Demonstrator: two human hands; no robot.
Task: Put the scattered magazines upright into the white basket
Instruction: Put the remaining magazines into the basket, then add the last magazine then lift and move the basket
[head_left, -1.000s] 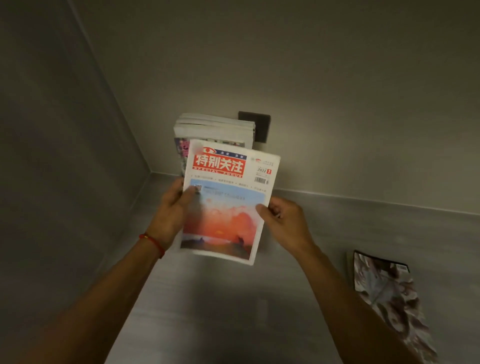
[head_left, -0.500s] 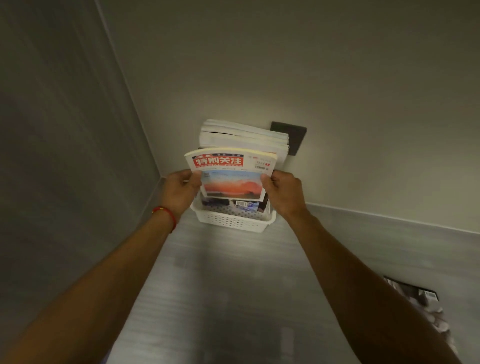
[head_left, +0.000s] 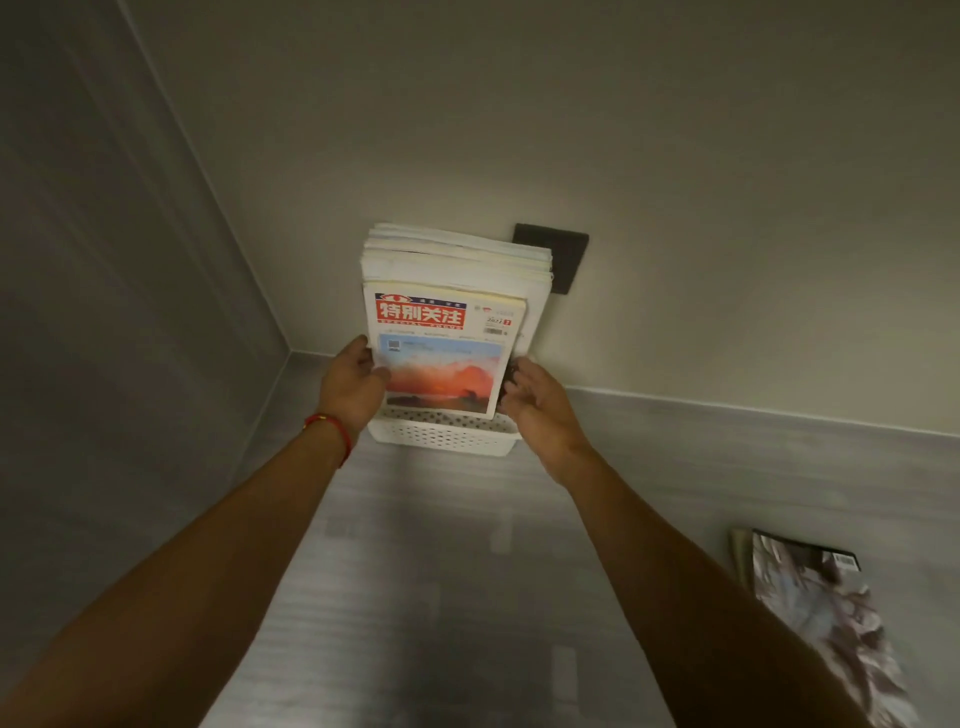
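The white perforated basket (head_left: 444, 435) stands against the back wall near the corner. Several magazines (head_left: 457, 260) stand upright in it. In front of them stands a magazine with a red title and a sunset picture (head_left: 441, 353), its lower edge inside the basket. My left hand (head_left: 353, 387) touches its left edge, thumb on the cover. My right hand (head_left: 537, 405) is at its right edge, fingers loosely apart and slightly blurred; whether it grips the cover I cannot tell. Another magazine with a pale patterned cover (head_left: 826, 618) lies flat at the right.
The grey counter (head_left: 441, 571) runs between a grey side wall (head_left: 104, 312) on the left and a light back wall. A dark square wall plate (head_left: 563, 260) sits behind the upright magazines.
The sunset magazine went from being held in the air before the basket to standing upright inside it. My right hand has loosened at its edge.
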